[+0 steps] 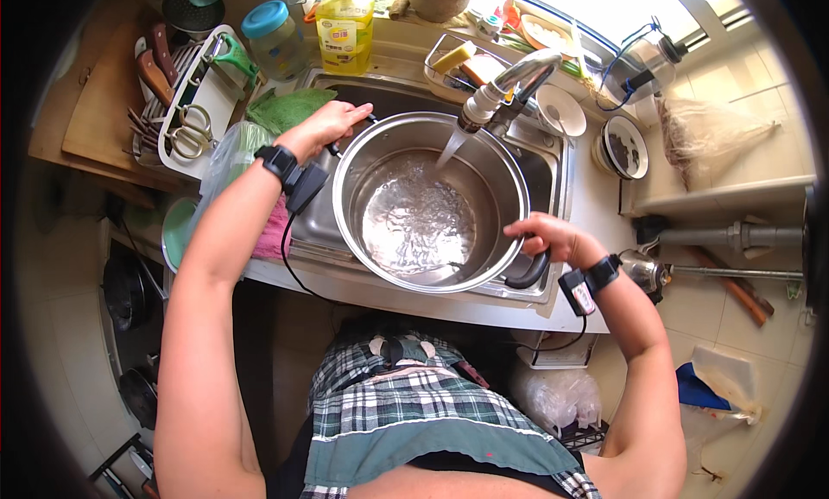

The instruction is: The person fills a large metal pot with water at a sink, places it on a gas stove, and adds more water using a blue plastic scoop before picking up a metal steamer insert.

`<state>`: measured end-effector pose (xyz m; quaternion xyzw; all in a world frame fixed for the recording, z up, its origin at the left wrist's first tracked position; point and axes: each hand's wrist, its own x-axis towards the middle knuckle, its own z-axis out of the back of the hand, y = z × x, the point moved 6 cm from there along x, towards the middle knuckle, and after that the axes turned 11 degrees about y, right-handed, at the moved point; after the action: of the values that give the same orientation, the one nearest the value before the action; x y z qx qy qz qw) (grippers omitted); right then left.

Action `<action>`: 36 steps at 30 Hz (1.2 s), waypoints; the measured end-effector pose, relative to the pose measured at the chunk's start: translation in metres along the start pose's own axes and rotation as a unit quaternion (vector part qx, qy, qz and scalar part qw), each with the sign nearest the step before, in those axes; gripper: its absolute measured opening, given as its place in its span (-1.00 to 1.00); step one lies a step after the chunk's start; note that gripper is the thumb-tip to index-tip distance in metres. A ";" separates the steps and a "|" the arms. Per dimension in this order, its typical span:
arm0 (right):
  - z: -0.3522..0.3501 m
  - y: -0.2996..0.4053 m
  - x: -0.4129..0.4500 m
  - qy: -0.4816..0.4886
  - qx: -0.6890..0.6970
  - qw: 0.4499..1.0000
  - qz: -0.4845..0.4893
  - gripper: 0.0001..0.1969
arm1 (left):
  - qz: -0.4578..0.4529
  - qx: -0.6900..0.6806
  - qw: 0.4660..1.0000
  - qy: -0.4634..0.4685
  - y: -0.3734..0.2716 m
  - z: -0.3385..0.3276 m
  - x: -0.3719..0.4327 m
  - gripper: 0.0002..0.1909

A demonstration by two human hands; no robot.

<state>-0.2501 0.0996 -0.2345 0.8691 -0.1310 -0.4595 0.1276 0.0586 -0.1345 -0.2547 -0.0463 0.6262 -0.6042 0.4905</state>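
A large stainless steel pot (350, 240) with two black handles is held over the metal sink (311, 220). Water (453, 146) streams from the chrome faucet (489, 97) into it, and rippling water covers its bottom. My left hand (327, 127) grips the handle on the pot's far left side. On the near right side, my right hand (547, 237) grips the other black handle (528, 272), with the thumb at the rim. Both wrists wear black straps with small devices and cables.
Left of the sink stand a white knife rack (223, 97), a green mesh cloth (291, 108) and a pink cloth (273, 230). Behind it are a yellow detergent bottle (345, 36) and a wire basket with a sponge (454, 57). Bowls (625, 146) sit to the right.
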 end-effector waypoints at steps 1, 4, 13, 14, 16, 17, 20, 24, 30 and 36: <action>0.002 0.011 0.000 -0.016 -0.034 0.999 0.020 -0.79 | -0.022 -0.033 0.998 -0.040 0.004 0.003 -0.009 -0.54; 0.026 0.036 0.002 -0.113 -0.039 0.979 0.165 -0.89 | -0.024 -0.004 0.987 -0.159 0.010 0.011 -0.042 -0.54; 0.039 0.022 0.003 -0.249 -0.036 0.928 0.274 -0.78 | 0.006 -0.114 0.942 -0.315 0.057 0.000 -0.095 -0.61; 0.044 0.021 0.009 -0.254 -0.038 0.922 0.290 -0.78 | 0.012 -0.117 0.942 -0.314 0.058 -0.004 -0.097 -0.61; 0.055 0.026 0.019 -0.301 -0.045 0.891 0.337 -0.77 | 0.001 -0.106 0.938 -0.330 0.053 -0.012 -0.102 -0.61; 0.064 0.029 0.020 -0.320 -0.063 0.878 0.351 -0.76 | -0.005 -0.098 0.933 -0.347 0.051 -0.016 -0.104 -0.61; 0.071 0.035 0.018 -0.389 -0.093 0.838 0.371 -0.72 | -0.013 -0.051 0.931 -0.360 0.054 -0.019 -0.106 -0.62; 0.078 0.038 0.020 -0.455 -0.200 0.761 0.416 -0.69 | -0.060 -0.054 0.936 -0.343 0.056 -0.013 -0.109 -0.66; 0.085 0.039 0.020 -0.470 -0.270 0.702 0.461 -0.74 | 0.034 0.002 0.946 -0.323 0.047 -0.016 -0.104 -0.65; 0.053 0.046 0.009 -0.486 -0.317 0.682 0.444 -0.68 | -0.002 0.111 0.918 -0.380 0.050 -0.015 -0.123 -0.65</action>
<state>-0.2941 0.0483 -0.2541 0.2711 -0.3920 -0.7211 0.5029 0.1387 -0.0308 -0.2290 -0.2186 0.3210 -0.6077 0.6927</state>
